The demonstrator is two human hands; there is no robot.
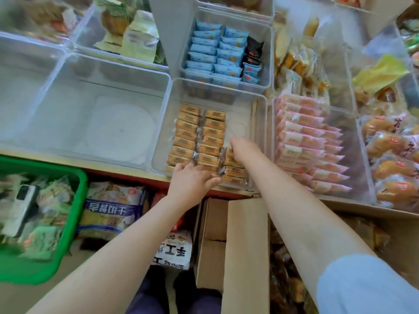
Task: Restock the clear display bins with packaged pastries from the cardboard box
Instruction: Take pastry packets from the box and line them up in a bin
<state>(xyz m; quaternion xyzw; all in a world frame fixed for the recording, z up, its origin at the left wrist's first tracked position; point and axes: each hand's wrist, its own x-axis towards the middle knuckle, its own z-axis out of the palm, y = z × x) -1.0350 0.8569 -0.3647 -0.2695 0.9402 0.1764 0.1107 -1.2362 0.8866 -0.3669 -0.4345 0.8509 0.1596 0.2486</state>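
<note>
Soft, even daylight fills the view, bright and slightly washed out, with no hard shadows anywhere. Pale glare sits on the walls of the clear bins, milky along the upper left. The wide lens bends straight edges outward toward the corners (the shelf line bows visibly). The centre is fairly sharp, printed wrappers readable as shapes, while the green basket at left and the far right edge smear with motion blur.

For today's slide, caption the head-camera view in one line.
Both hands, left and right, arrange orange pastry packs in a clear bin above the cardboard box.
</note>
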